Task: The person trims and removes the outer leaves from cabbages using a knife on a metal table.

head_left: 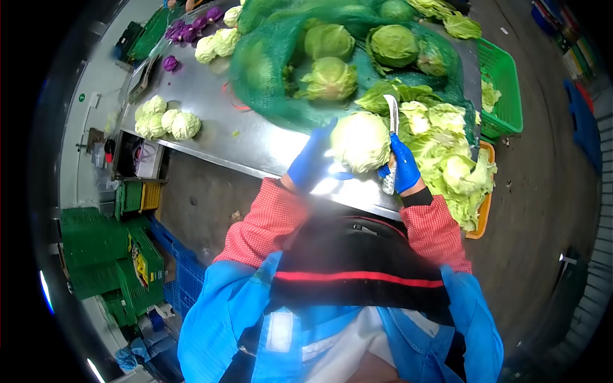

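Note:
A pale green cabbage sits at the table's front edge, between my two blue-gloved hands. My left hand is at the cabbage's left side with its fingers apart. On the other side, my right hand is closed round the handle of a knife, whose curved blade points up and away from me beside the cabbage. Just behind lies a green mesh net with several whole cabbages in it. Loose outer leaves are heaped to the right of my right hand.
On the metal table, trimmed cabbages stand at the left and purple ones at the far left. A green crate and an orange crate adjoin the right edge. Another person's hand shows top left.

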The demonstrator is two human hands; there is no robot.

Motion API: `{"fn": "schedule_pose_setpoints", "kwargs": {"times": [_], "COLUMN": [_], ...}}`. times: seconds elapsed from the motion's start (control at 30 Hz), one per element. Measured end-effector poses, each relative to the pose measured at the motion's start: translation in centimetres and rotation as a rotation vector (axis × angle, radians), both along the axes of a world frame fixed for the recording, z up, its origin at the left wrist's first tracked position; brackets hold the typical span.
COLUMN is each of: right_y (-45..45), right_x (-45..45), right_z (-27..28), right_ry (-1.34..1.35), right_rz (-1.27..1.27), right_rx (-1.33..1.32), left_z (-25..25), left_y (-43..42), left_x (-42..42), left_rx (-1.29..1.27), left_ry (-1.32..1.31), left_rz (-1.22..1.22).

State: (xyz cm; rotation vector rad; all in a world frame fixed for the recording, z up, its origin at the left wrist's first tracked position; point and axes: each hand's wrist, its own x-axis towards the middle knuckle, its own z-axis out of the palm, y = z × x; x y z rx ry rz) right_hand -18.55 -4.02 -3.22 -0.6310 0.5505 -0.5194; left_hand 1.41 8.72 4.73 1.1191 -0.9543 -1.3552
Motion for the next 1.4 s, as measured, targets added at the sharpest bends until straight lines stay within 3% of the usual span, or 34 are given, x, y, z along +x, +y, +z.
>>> {"fn": "schedule_pose_setpoints", "kwargs": {"times": [0.03, 0.1, 0.17, 0.23, 0.3, 0.37, 0.43, 0.5, 0.57, 0.67, 0.8, 0.87, 0.97, 1.0, 1.03, 1.2, 1.4], "right_y": [0.2, 1.6, 2.5, 2.7, 3.0, 3.3, 3.5, 4.8, 5.4, 5.4, 5.3, 5.9, 6.5, 6.6, 6.8, 6.7, 6.4], "right_x": [0.8, 4.3, 8.1, 9.8, 11.7, 13.5, 15.4, 17.8, 20.1, 21.7, 21.2, 20.8, 19.9, 19.6, 19.2, 15.7, 10.1], "right_z": [-0.7, 3.0, 4.0, 3.0, 3.2, 3.0, 1.9, 4.9, 6.3, 7.0, 6.2, 6.1, 3.9, 3.8, 3.7, 3.7, 4.6], "right_ry": [-0.011, -0.012, 0.002, -0.038, -0.046, -0.045, 0.007, 0.099, 0.2, 0.136, 0.202, 0.27, 0.36, 0.37, 0.38, 0.401, 0.495], "right_rz": [-0.025, -0.081, -0.151, -0.073, -0.017, 0.014, 0.067, 0.106, 0.182, 0.188, 0.08, 0.016, -0.077, -0.115, -0.154, -0.288, -0.588], "right_rx": [0.043, 0.132, 0.224, 0.152, 0.12, 0.088, -0.151, -0.448, -0.41, -0.412, -0.412, -0.387, -0.398, -0.355, -0.311, -0.297, -0.392], "left_z": [0.4, 1.3, 1.9, 3.3, 4.4, 0.1, -0.5, 2.1, -0.3, -1.3, -0.3, -3.1, -11.5, -9.6, -10.9, -10.5, -10.5], "left_y": [0.5, 1.5, 2.0, 2.3, 2.4, 2.2, 2.2, 2.9, 3.9, 4.8, 4.5, 3.4, 2.2, 1.5, 1.3, -1.0, -2.4], "left_x": [1.7, 5.2, 7.3, 8.9, 10.0, 12.5, 14.1, 14.5, 18.8, 25.8, 36.6, 44.1, 56.9, 56.5, 59.1, 61.6, 62.6], "left_rx": [-0.04, -0.135, -0.122, -0.058, 0.149, 0.007, -0.026, 0.043, 0.06, -0.041, 0.033, 0.119, 0.216, 0.219, 0.285, 0.364, 0.215], "left_ry": [-0.196, -0.597, -0.471, -0.277, 0.218, -0.126, -0.08, 0.361, 0.64, 0.959, 0.887, 0.721, 0.565, 0.571, 0.505, 0.755, 0.74], "left_rz": [-0.046, -0.112, -0.07, -0.004, 0.118, 0.16, 0.226, 0.306, 0.316, 0.315, 0.66, 0.887, 1.159, 1.25, 1.268, 1.367, 1.578]}}
